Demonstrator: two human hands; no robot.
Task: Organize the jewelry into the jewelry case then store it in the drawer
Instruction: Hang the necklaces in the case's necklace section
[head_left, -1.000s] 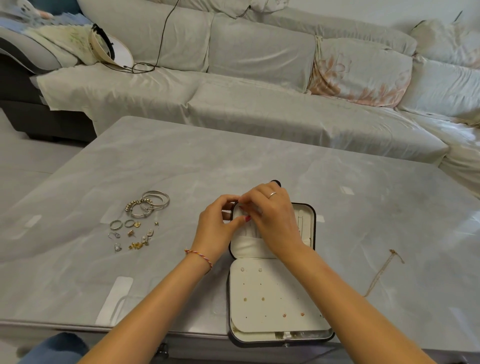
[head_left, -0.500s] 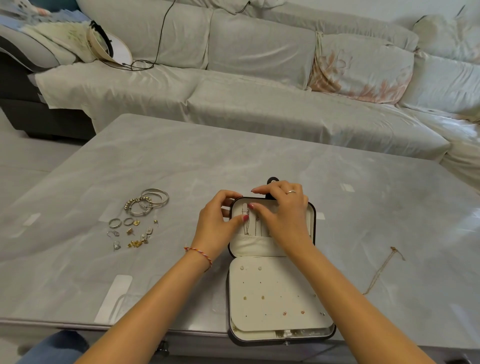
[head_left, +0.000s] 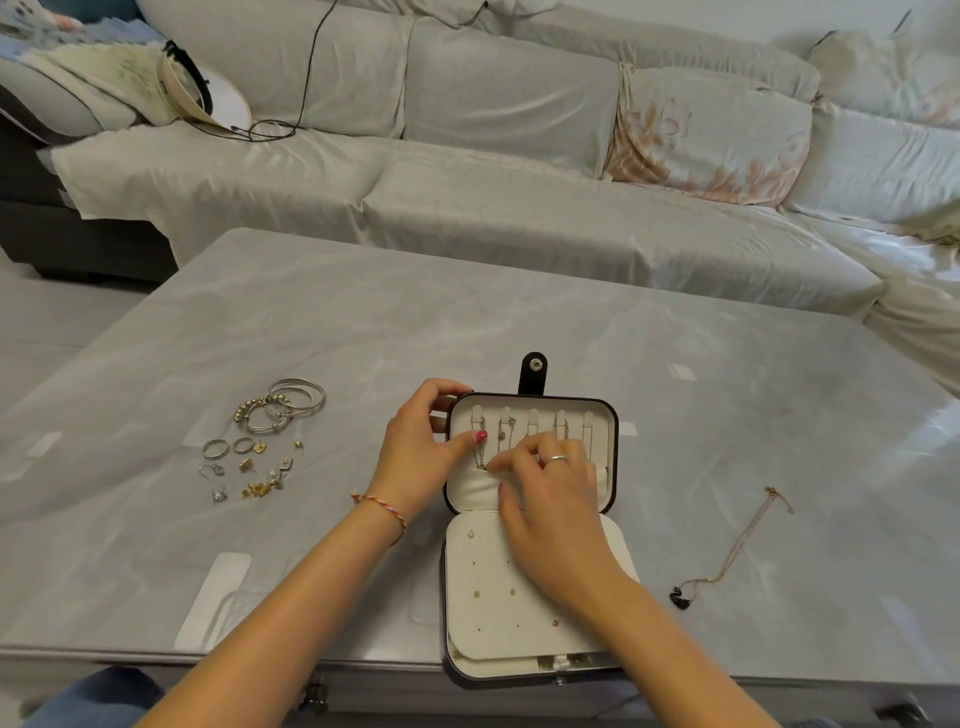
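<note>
The jewelry case (head_left: 530, 525) is lying open flat at the near edge of the table (head_left: 519, 322), its snap tab pointing toward the far edge. The left hand (head_left: 421, 452) is gripping the lid's left rim, fingers curled round it, thumb pressing on the cream lining by a hanging chain (head_left: 480, 441). The right hand (head_left: 556, 499) is resting over the lid's pocket, fingers bent and pinching at the chain's lower end; whether it actually has hold, I cannot tell. Bangles (head_left: 288, 405) and loose earrings and rings (head_left: 249, 467) are sitting near the left edge. A gold necklace (head_left: 737, 545) is lying toward the right edge, well apart from the case.
</note>
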